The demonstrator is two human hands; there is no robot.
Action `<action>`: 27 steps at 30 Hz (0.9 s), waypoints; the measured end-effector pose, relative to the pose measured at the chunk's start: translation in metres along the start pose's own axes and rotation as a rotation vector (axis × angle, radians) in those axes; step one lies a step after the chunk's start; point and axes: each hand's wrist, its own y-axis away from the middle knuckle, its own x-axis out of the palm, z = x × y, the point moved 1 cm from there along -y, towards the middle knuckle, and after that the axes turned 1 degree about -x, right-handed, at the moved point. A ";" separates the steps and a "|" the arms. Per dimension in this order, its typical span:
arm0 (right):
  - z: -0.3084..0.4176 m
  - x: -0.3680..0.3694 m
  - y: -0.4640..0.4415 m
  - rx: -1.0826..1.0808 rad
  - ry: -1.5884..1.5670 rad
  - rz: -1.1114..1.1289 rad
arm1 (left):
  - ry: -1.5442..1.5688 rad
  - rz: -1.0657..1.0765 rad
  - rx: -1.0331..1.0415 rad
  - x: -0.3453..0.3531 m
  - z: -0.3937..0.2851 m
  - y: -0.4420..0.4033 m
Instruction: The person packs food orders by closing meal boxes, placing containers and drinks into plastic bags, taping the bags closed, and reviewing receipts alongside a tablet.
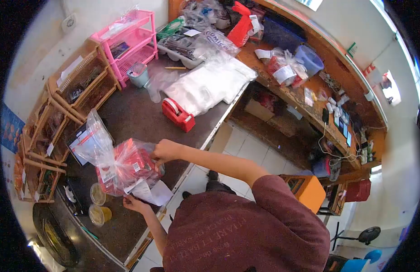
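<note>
A clear plastic bag (121, 156) with red packages inside rests on the dark table, its top gathered and spread out. My right hand (167, 152) is closed on the bag's right side. At the bag's lower edge, my left hand (136, 205) has its fingers pinched on the plastic, beside a printed slip (141, 190). A white sheet of paper (160, 194) lies next to that slip. Just left of my left hand stand two round lidded tubs, one pale (98, 194) and one yellow (99, 215).
A red tape dispenser (179, 116) stands by white plastic bags (207, 84). Behind the bagged packages lies a tablet (81, 145). Wicker racks (60, 113) and a pink shelf (130, 38) line the wall. A cluttered wooden counter (293, 95) runs along the right.
</note>
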 end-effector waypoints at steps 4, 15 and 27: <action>-0.022 0.009 0.006 0.186 -0.003 -0.130 | 0.008 0.069 -0.118 -0.009 -0.007 -0.006; -0.087 -0.031 0.184 0.494 -0.355 -0.406 | -0.653 -0.072 0.486 -0.026 0.003 0.031; -0.201 0.016 0.518 1.181 -0.442 -0.204 | -0.917 0.668 0.303 0.234 0.045 0.266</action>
